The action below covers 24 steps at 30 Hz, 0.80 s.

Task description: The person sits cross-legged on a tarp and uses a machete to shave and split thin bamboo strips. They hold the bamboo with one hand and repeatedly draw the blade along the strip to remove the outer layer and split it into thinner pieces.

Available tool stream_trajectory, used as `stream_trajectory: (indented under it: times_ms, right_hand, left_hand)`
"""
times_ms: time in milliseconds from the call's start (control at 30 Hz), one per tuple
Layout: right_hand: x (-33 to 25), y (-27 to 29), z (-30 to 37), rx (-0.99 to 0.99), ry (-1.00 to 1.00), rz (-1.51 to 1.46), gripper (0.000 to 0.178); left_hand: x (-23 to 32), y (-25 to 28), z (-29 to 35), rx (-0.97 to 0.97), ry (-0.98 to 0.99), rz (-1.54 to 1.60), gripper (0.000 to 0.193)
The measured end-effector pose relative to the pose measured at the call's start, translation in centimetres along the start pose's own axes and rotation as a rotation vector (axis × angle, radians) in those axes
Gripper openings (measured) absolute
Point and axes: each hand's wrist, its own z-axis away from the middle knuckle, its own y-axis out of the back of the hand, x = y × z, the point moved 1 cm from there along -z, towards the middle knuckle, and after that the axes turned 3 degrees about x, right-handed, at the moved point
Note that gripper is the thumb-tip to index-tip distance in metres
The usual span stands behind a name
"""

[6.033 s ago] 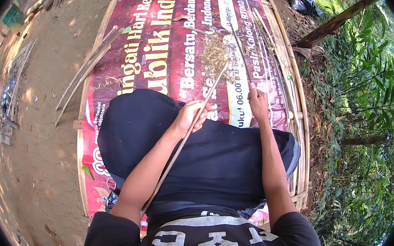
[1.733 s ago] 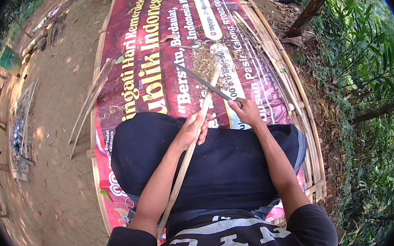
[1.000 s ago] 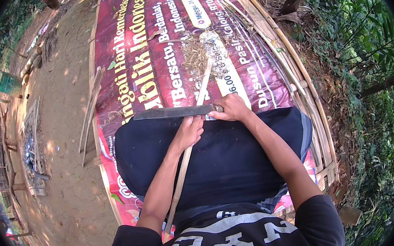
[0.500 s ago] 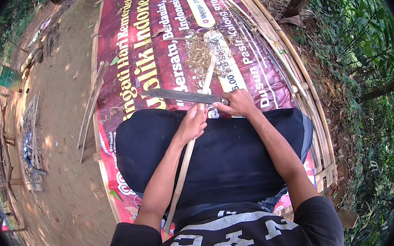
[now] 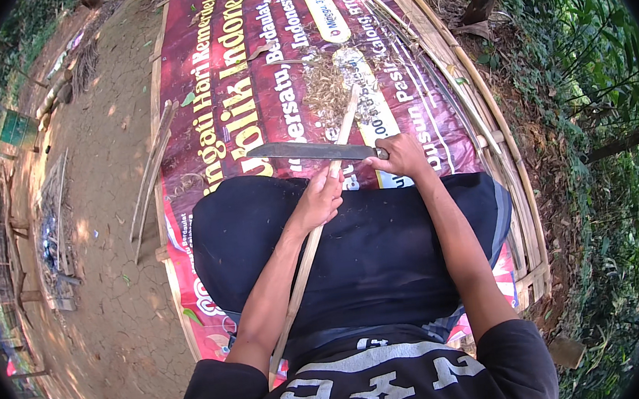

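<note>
My left hand (image 5: 321, 198) is closed around a long pale strip of split wood or bamboo (image 5: 307, 266). The strip slants from beside my left upper arm, over my dark-clothed lap, to a heap of shavings (image 5: 328, 91). In my right hand (image 5: 401, 156) is the handle of a machete (image 5: 311, 151), its long grey blade pointing left. The blade crosses the strip just beyond my left hand and appears to rest on it. My right fingers wrap the handle, which they partly hide.
A dark red printed banner (image 5: 212, 117) covers the bamboo platform (image 5: 525, 218) under me. Several thin strips (image 5: 438, 73) lie along its right side, and more sticks (image 5: 154, 173) lean at its left edge. Bare earth (image 5: 125, 295) stretches left; green plants (image 5: 611, 194) grow on the right.
My right hand and the machete have shifted slightly right. The strip's far end has also moved a little right, with my left hand still gripping it.
</note>
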Motion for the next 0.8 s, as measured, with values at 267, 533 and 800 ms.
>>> stream_trajectory:
  times_ms: [267, 533, 800]
  right_hand:
    - [2.3, 0.7, 0.5, -0.004, -0.085, 0.034, 0.063]
    - [9.5, 2.9, 2.2, 0.183, -0.656, 0.071, 0.067]
    - [-1.3, 1.7, -1.1, -0.053, -0.250, -0.055, 0.063]
  left_hand:
    - [0.9, 0.8, 1.3, 0.052, -0.006, 0.044, 0.031]
    - [2.1, 3.9, 3.7, 0.071, -0.106, 0.218, 0.028]
    - [0.4, 2.8, -0.3, -0.008, -0.116, 0.137, 0.034]
